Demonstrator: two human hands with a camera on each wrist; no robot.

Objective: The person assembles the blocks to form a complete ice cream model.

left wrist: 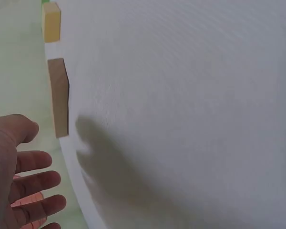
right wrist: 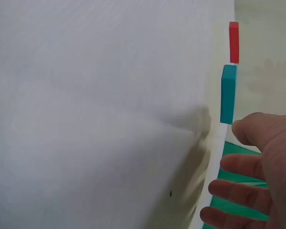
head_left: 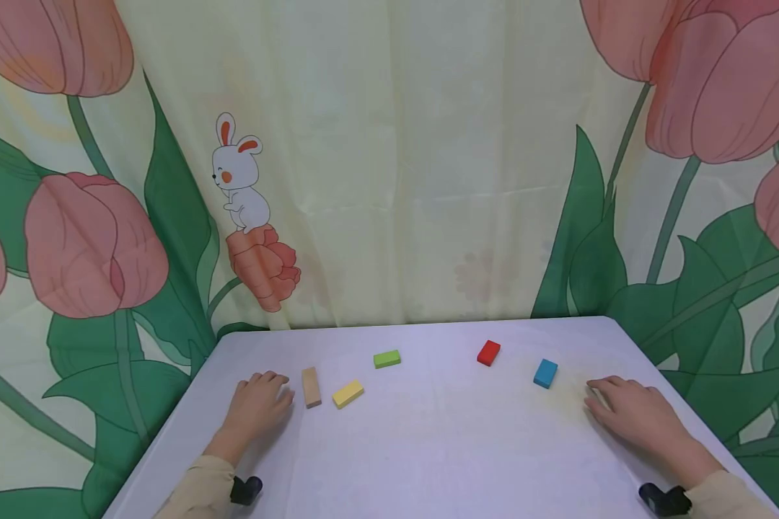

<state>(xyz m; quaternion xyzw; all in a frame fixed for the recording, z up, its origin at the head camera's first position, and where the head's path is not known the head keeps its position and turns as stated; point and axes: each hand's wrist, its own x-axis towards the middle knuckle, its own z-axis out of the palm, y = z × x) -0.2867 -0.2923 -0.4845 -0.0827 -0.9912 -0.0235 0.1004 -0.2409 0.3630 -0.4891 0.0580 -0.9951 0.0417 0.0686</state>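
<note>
Both hands rest palm down on the white table [head_left: 428,447], one at each side, and neither holds anything. The left hand [head_left: 256,405] lies near the left edge with its fingers relaxed and loosely spread; the left wrist view shows the same fingers [left wrist: 35,183] slightly apart and free of any object. Just to the right of this hand, close to the fingertips but apart from them, lies the tan block [head_left: 311,387], flat on the table with its long side pointing away from the person. The yellow block [head_left: 348,393] lies just beside the tan block on its right, turned at an angle, and the two do not touch. The green block [head_left: 386,358] lies farther back, near the middle of the table. The right hand [head_left: 630,411] lies near the right edge, fingers relaxed and slightly apart, as the right wrist view confirms [right wrist: 243,186]. The blue block [head_left: 545,373] is the object nearest this hand, ahead of and to the left of its fingertips, with a clear gap between them. The red block [head_left: 488,352] lies farther left and farther back than the blue block. A curtain [head_left: 389,180] printed with tulips and a rabbit hangs behind the table.
</note>
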